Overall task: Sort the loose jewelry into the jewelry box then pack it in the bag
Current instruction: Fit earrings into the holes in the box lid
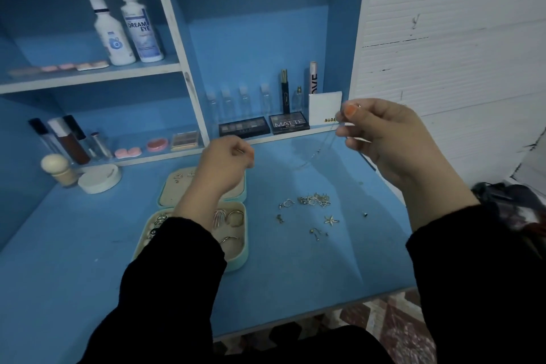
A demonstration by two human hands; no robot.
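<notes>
A thin silver chain necklace (313,156) hangs in a loop above the blue desk. My left hand (226,165) pinches one end and my right hand (384,139) pinches the other, higher up. Below my left arm lies the open mint-green jewelry box (239,260); rings and hoops sit in its lower half and small earrings in its lid (177,186). Loose jewelry (314,200), with a star-shaped piece (331,219), is scattered on the desk right of the box. A dark bag (514,210) shows partly at the right edge.
At the back left of the desk (88,245) stand a white round jar (100,178) and a cream puff applicator (59,168). Shelves hold bottles (127,26), small vials, eyeshadow palettes (288,122) and lip products. The desk's front edge runs close to my body.
</notes>
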